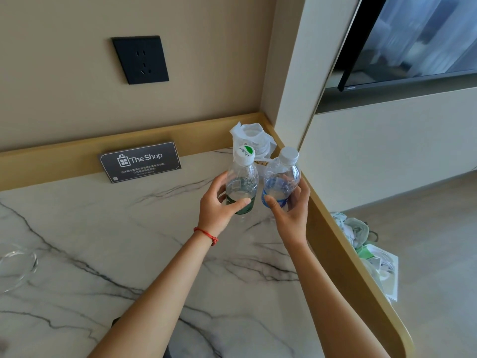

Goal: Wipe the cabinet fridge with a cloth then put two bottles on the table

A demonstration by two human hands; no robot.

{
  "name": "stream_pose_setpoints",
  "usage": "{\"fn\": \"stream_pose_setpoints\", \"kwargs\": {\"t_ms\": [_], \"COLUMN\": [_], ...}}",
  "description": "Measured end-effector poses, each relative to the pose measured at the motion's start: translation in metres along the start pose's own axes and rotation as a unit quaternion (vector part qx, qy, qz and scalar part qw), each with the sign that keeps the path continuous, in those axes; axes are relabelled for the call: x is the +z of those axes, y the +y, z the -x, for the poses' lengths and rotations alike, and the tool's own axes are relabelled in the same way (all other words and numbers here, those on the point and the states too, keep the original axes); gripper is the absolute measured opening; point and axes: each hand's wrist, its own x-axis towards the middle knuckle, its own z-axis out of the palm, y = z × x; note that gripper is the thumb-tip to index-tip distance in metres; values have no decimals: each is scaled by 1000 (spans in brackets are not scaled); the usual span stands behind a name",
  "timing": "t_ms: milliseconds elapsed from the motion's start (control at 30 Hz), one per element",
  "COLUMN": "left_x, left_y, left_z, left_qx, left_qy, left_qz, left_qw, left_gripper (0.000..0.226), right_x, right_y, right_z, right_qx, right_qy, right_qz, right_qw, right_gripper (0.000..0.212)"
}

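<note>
The left hand (219,205), a red string bracelet (206,235) on its wrist, grips a clear plastic bottle with a green label and white cap (242,182), thumb and fingers curled round its lower body. The right hand (289,208) holds a clear plastic bottle with a blue label and white cap (281,178) the same way. Both bottles stand side by side, slightly tilted, over the white marble-patterned table (103,241) near its back right corner; whether their bases touch the top is unclear. Behind them lies crumpled clear plastic wrapping (254,138). A dark "The Shop" sign (140,161) leans against the wooden rim.
</note>
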Motion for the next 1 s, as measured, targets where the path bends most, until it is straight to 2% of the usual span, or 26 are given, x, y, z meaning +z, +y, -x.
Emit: {"fn": "stream_pose_setpoints", "kwargs": {"t_ms": [400, 633, 800, 900, 1000], "left_x": [5, 5, 1, -5, -15], "left_y": [3, 1, 8, 12, 9], "left_z": [3, 10, 27, 38, 51], "left_qx": [0, -17, -29, -39, -2], "left_qy": [10, 30, 43, 45, 40], "left_qz": [-47, -65, -64, -103, -182], "left_qw": [999, 997, 997, 993, 983], "left_gripper": [67, 80, 72, 73, 70], "right_x": [-2, -9, -12, -11, -12], "right_y": [2, -1, -7, -15, -17], "right_z": [2, 9, 24, 37, 52], "right_qx": [21, 42, 49, 62, 61], "right_qy": [0, 4, 19, 16, 10], "right_qz": [26, 40, 57, 78, 136], "right_qw": [999, 998, 997, 995, 989], "right_gripper": [73, 82, 73, 69, 66]}}
